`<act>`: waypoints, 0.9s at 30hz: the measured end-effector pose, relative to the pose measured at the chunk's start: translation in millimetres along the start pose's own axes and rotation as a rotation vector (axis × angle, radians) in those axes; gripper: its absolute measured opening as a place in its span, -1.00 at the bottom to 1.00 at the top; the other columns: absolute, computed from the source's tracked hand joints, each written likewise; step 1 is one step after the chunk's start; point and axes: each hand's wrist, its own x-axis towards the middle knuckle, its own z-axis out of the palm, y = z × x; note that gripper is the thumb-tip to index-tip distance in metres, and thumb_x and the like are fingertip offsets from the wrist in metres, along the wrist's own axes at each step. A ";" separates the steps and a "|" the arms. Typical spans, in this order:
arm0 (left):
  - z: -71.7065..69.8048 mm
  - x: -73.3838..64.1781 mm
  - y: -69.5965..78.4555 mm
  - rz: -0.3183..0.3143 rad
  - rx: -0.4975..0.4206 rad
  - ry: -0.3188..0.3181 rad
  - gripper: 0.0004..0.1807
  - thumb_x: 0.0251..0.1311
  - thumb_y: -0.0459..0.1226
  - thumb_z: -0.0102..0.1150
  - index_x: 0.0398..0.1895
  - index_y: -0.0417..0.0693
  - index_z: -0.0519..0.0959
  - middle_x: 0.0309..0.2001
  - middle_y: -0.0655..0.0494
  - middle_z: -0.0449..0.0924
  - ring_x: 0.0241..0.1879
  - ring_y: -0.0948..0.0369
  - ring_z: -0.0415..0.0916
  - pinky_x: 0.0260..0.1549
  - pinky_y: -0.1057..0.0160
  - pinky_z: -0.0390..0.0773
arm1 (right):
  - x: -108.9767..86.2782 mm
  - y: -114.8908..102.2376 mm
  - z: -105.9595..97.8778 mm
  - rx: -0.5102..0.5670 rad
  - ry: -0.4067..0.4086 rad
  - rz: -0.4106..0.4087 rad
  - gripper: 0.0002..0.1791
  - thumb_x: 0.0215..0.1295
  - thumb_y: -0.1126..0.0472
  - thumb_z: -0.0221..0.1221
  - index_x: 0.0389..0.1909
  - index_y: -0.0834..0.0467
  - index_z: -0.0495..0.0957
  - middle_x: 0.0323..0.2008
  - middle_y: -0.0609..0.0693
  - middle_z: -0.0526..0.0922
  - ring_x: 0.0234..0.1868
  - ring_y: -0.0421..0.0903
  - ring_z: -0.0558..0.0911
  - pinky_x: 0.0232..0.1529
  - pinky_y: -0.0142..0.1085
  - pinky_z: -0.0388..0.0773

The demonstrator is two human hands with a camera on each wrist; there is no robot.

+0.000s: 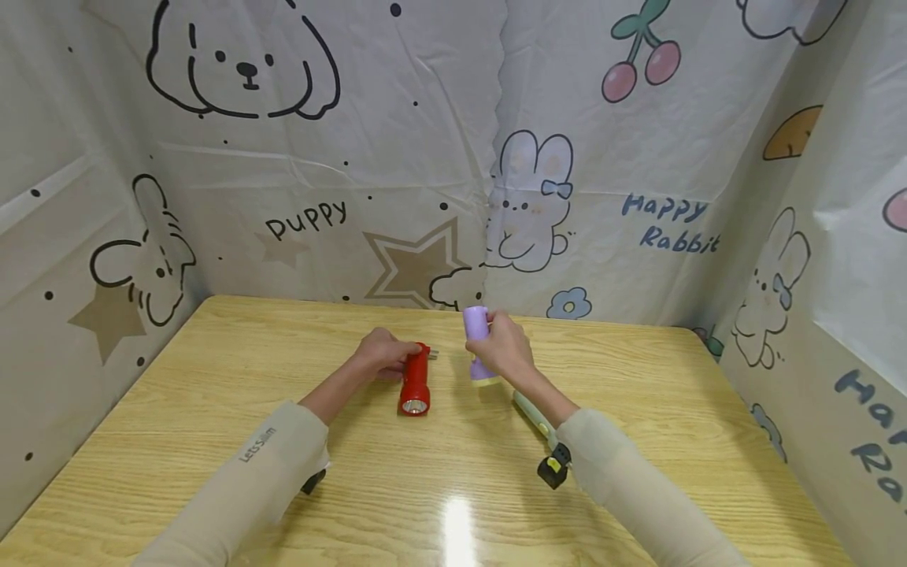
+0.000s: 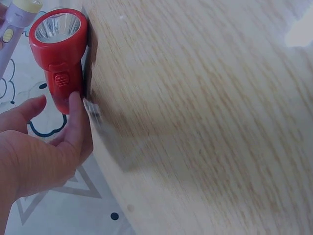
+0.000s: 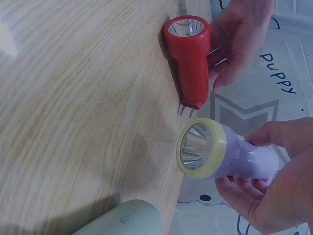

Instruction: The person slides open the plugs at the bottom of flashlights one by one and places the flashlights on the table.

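Observation:
A red flashlight lies on the table, lens toward me, with two metal plug prongs at its tail end. My left hand is beside that tail; in the left wrist view its fingers touch the body near the end, while the thumb stands apart. To the right, my right hand grips a purple flashlight with a pale yellow lens ring. Thumb and fingers wrap its handle in the right wrist view, and its lens end points down toward the tabletop.
A pale green rod-like thing with a small yellowish button lies on the wooden table, partly under my right forearm. Printed cloth walls enclose the table at the back and both sides. Light glares off the front of the tabletop.

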 end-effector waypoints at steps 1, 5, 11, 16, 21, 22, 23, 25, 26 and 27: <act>-0.6 -0.1 0.3 0.012 0.012 0.010 -0.71 0.25 -0.22 0.28 -0.51 -0.19 0.46 -0.53 0.04 0.47 -0.53 0.18 0.48 -0.42 0.26 0.68 | -0.1 -0.1 -0.4 0.001 0.002 -0.003 -0.41 0.12 0.22 0.39 0.14 0.35 0.43 -0.08 0.25 0.64 -0.18 0.12 0.67 -0.23 -0.10 0.67; -3.5 0.1 2.2 0.078 0.078 0.052 -0.54 0.26 -0.21 0.24 -0.74 -0.03 0.30 -0.70 0.13 0.26 -0.64 0.21 0.33 -0.56 0.32 0.55 | -0.4 -0.2 -1.8 0.008 0.013 -0.017 -0.41 0.13 0.24 0.37 0.15 0.37 0.42 -0.02 0.24 0.64 -0.14 0.12 0.67 -0.19 -0.09 0.67; -6.9 -0.9 7.5 0.156 0.088 0.080 -0.58 0.32 -0.19 0.22 -0.67 -0.13 0.40 -0.70 0.13 0.30 -0.62 0.21 0.34 -0.57 0.35 0.47 | -1.2 0.6 -2.3 0.025 0.023 -0.034 -0.40 0.13 0.26 0.38 0.16 0.37 0.40 0.00 0.25 0.64 -0.13 0.12 0.67 -0.17 -0.08 0.67; -6.4 -3.9 11.4 0.197 0.074 0.110 -0.68 0.33 -0.20 0.22 -0.32 -0.38 0.60 -0.54 0.02 0.46 -0.48 0.17 0.50 -0.27 0.16 0.69 | -2.6 1.4 -2.6 0.044 0.028 -0.039 -0.39 0.15 0.28 0.37 0.18 0.37 0.39 -0.02 0.25 0.64 -0.12 0.13 0.67 -0.15 -0.06 0.66; -2.9 -3.9 12.5 0.224 0.073 0.141 -0.67 0.34 -0.19 0.22 -0.16 -0.37 0.62 -0.31 -0.09 0.57 -0.33 0.06 0.58 -0.27 0.19 0.66 | -4.7 1.1 -3.5 0.064 0.037 -0.052 -0.40 0.15 0.29 0.35 0.19 0.36 0.38 -0.04 0.24 0.64 -0.12 0.12 0.66 -0.15 -0.05 0.65; -2.3 -4.0 12.7 0.231 0.072 0.147 -0.67 0.34 -0.18 0.21 -0.13 -0.35 0.62 -0.29 -0.08 0.58 -0.32 0.06 0.58 -0.30 0.22 0.64 | -5.1 0.8 -3.7 0.067 0.038 -0.053 -0.40 0.15 0.30 0.35 0.19 0.36 0.38 -0.03 0.24 0.64 -0.11 0.13 0.66 -0.14 -0.05 0.65; -1.8 -4.1 13.1 0.239 0.067 0.152 -0.67 0.35 -0.17 0.21 -0.11 -0.33 0.62 -0.26 -0.09 0.58 -0.31 0.04 0.58 -0.33 0.25 0.62 | -5.5 0.5 -3.9 0.070 0.038 -0.053 -0.40 0.15 0.30 0.35 0.19 0.35 0.38 -0.03 0.24 0.64 -0.11 0.13 0.66 -0.14 -0.04 0.65; -0.7 -5.1 14.3 0.252 0.060 0.162 -0.67 0.34 -0.16 0.22 -0.09 -0.29 0.62 -0.27 -0.08 0.59 -0.33 0.04 0.58 -0.38 0.27 0.57 | -6.3 -0.3 -4.0 0.070 0.038 -0.054 -0.39 0.16 0.30 0.35 0.20 0.35 0.38 -0.02 0.23 0.64 -0.10 0.12 0.66 -0.14 -0.04 0.64; -0.3 -6.0 15.3 0.260 0.053 0.160 -0.67 0.35 -0.16 0.21 -0.08 -0.29 0.63 -0.26 -0.10 0.60 -0.31 0.01 0.59 -0.37 0.25 0.58 | -6.7 -0.8 -4.0 0.072 0.037 -0.053 -0.39 0.16 0.30 0.36 0.21 0.34 0.37 -0.01 0.23 0.63 -0.10 0.13 0.66 -0.13 -0.04 0.65; 0.1 -6.7 16.4 0.267 0.050 0.160 -0.67 0.35 -0.15 0.21 -0.07 -0.28 0.63 -0.26 -0.11 0.61 -0.30 0.00 0.59 -0.38 0.25 0.57 | -7.0 -1.2 -3.9 0.074 0.036 -0.053 -0.39 0.16 0.31 0.36 0.21 0.34 0.37 -0.01 0.23 0.62 -0.10 0.13 0.65 -0.13 -0.05 0.65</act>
